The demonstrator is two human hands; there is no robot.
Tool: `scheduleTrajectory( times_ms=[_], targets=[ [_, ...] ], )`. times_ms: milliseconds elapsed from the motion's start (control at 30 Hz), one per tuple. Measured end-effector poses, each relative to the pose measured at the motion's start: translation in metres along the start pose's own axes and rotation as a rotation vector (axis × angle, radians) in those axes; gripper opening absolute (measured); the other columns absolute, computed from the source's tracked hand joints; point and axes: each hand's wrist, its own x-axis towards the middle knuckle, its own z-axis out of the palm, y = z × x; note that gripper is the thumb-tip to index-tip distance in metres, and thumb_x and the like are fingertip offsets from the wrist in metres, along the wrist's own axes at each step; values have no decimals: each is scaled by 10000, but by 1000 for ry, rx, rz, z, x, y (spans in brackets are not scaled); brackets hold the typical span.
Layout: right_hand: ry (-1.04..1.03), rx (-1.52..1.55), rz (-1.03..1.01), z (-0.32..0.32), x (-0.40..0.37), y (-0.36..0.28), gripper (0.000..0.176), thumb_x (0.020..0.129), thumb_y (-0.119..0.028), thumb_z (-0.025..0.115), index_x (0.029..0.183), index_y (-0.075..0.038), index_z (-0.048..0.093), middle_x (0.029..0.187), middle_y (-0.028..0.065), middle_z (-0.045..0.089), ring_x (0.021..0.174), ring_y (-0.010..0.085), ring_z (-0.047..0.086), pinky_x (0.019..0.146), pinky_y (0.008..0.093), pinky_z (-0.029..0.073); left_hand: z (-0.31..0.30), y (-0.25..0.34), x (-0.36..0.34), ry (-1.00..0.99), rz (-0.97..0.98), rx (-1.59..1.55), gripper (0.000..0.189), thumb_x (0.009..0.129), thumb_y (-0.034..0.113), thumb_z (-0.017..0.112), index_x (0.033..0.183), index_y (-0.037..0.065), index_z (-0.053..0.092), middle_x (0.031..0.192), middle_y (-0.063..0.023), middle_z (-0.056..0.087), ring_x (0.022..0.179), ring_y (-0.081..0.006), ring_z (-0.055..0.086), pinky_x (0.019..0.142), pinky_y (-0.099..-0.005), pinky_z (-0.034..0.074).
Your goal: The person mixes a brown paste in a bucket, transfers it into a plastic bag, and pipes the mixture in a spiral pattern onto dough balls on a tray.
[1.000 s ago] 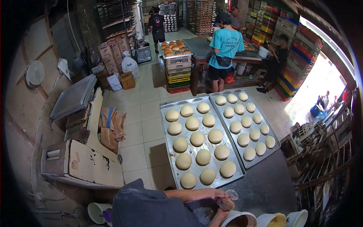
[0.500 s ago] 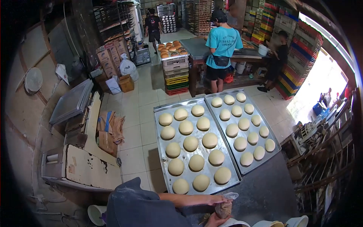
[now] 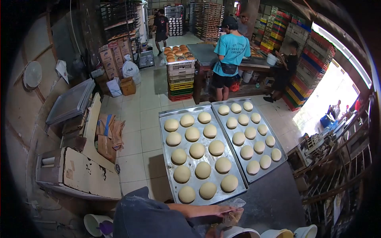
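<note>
My left hand (image 3: 224, 210) reaches in from the left, its fingers closed around the neck of a clear plastic bag (image 3: 234, 217) with brown contents I cannot make out. My right hand (image 3: 214, 231) is at the bottom edge, just below and left of the bag; its fingers are blurred and partly hidden. Right beside the bag stands a white bucket (image 3: 242, 232). Beyond my hands, a metal tray (image 3: 186, 160) bears several round pale dough balls (image 3: 203, 169). A second tray (image 3: 265, 171) of smaller dough balls lies against its right side.
More buckets (image 3: 305, 231) line the table's (image 3: 274, 198) near edge. A crate stack (image 3: 181, 77) topped with browned buns stands ahead. A person in a turquoise shirt (image 3: 232, 47) works at another table; other people are farther off. Wooden racks (image 3: 337, 166) stand at right.
My right hand has shifted down and left, off the underside of the bag, while my left hand keeps hold of it. The whole view has moved slightly.
</note>
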Motion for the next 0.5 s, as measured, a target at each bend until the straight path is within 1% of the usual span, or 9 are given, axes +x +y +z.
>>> scheduleTrajectory(
  times_ms=[67, 133, 233, 333, 400, 467, 500],
  targets=[
    [38, -125, -49, -5, -18, -8, 529, 963, -421, 431, 1334, -44, 463, 1119, 232, 583, 981, 381, 582, 801, 484, 488, 1, -5, 0, -2, 39, 34, 451, 854, 335, 673, 1228, 100, 584, 1086, -4, 655, 967, -115, 614, 817, -303, 505],
    [81, -241, -132, -13, -30, -21, 525, 965, -422, 425, 1333, -51, 466, 1099, 234, 590, 962, 385, 588, 786, 486, 490, 2, -9, -1, 36, 105, 137, 453, 853, 331, 676, 1231, 100, 582, 1085, -3, 655, 966, -112, 613, 814, -301, 504],
    [178, -458, -286, -33, -43, -46, 518, 967, -424, 415, 1333, -61, 471, 1069, 238, 602, 933, 392, 597, 763, 488, 493, 33, 11, -33, 183, 198, 626, 503, 790, 392, 733, 1174, 106, 579, 1046, -28, 639, 924, -129, 590, 795, -314, 477],
    [305, -675, -431, -62, -56, -71, 512, 970, -426, 406, 1333, -71, 475, 1039, 242, 614, 903, 398, 606, 740, 490, 496, 38, -14, -25, 225, 503, 590, 480, 806, 370, 717, 1161, 84, 568, 1004, -23, 631, 848, -128, 577, 750, -311, 471],
    [398, -821, -502, -85, -64, -87, 509, 972, -428, 399, 1333, -78, 478, 1020, 244, 622, 884, 402, 613, 725, 491, 498, 52, -8, -40, 295, 467, 753, 465, 807, 353, 713, 1149, 75, 563, 1001, -49, 623, 853, -140, 574, 736, -314, 476],
    [485, -960, -556, -113, -72, -100, 505, 973, -429, 393, 1332, -85, 481, 1000, 247, 629, 864, 407, 619, 710, 493, 501, 52, -19, -37, 371, 552, 970, 442, 804, 337, 713, 1126, 73, 564, 974, -63, 617, 851, -150, 575, 723, -313, 482],
    [530, -1027, -580, -127, -75, -106, 504, 974, -430, 390, 1332, -88, 482, 990, 248, 633, 855, 409, 622, 702, 494, 502, 40, -28, -24, 408, 654, 1115, 427, 801, 330, 714, 1110, 75, 567, 948, -64, 614, 846, -154, 577, 717, -310, 485]
  ],
)
